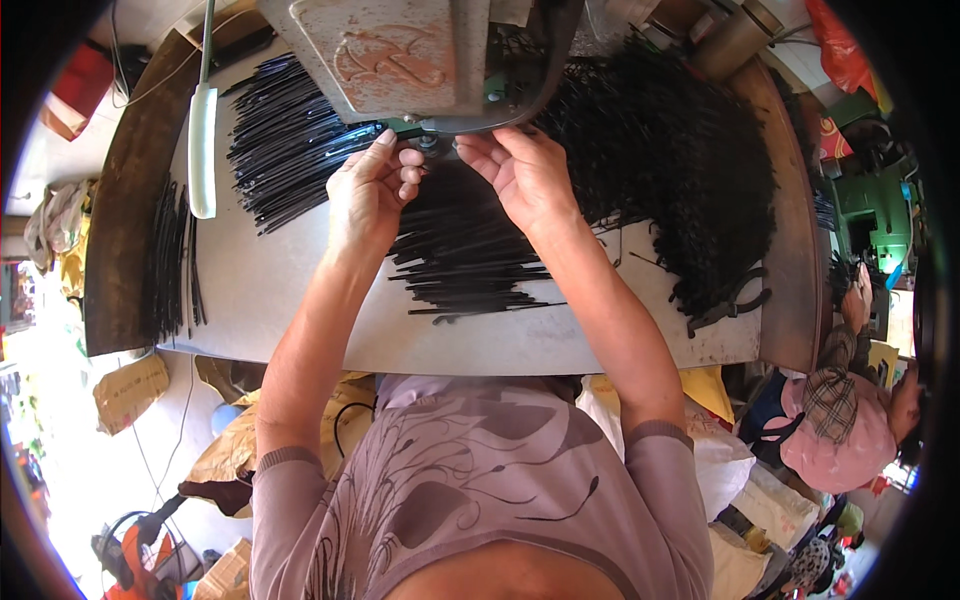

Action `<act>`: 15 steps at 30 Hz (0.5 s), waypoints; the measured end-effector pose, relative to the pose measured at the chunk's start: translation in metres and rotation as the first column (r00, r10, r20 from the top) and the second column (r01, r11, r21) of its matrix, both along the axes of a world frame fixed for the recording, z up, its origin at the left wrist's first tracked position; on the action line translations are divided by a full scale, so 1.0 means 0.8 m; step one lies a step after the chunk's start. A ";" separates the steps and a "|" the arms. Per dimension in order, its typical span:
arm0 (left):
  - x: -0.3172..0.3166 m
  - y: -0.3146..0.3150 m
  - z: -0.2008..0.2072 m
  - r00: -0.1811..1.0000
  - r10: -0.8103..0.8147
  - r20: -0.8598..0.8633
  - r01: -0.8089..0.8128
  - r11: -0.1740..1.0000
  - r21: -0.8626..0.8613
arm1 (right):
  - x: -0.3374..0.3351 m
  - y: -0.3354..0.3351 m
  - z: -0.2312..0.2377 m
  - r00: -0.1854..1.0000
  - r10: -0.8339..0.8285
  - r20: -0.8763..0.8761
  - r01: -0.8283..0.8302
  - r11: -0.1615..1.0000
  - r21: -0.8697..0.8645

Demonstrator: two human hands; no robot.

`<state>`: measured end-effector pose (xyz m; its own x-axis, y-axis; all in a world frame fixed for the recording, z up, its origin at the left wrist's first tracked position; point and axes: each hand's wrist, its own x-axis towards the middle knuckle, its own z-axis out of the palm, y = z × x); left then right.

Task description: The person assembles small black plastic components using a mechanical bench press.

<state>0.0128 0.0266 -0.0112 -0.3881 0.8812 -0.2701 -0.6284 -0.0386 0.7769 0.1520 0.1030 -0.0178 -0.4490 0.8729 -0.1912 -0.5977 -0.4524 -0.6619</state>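
Note:
My left hand (pixel 372 190) is raised under the front of a grey metal machine (pixel 385 60), its thumb and fingers closed in a pinch. My right hand (pixel 528 180) faces it on the other side of a small metal fitting (pixel 428 143), its fingers curled towards the thumb. Whatever either hand pinches is too small or hidden to name. A bundle of thin black rods (pixel 285 150) lies left of my left hand. More black rods (pixel 465 250) spread below and between my wrists, and a large tangled heap of black rods (pixel 680 150) lies to the right.
The pale worktable (pixel 300 310) has a raised brown rim. A white tube lamp (pixel 203 150) hangs at the left, near a few loose rods (pixel 180 260). A dark plier-like tool (pixel 730 308) lies at the front right. Beyond, a person in pink (pixel 840 430) sits by a green machine (pixel 875 225).

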 end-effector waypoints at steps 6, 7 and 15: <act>0.004 0.001 -0.002 0.998 0.055 -0.003 -0.055 0.998 0.003 | -0.002 -0.003 0.007 0.999 -0.040 0.014 0.040 0.999 -0.026; 0.004 -0.001 -0.002 0.998 0.056 -0.005 -0.056 0.998 0.004 | -0.003 -0.003 0.004 0.999 -0.048 0.015 0.048 0.999 -0.026; 0.017 0.000 0.002 0.997 0.072 -0.014 -0.073 0.997 -0.022 | -0.001 -0.004 0.000 0.999 -0.050 -0.002 0.050 0.999 -0.020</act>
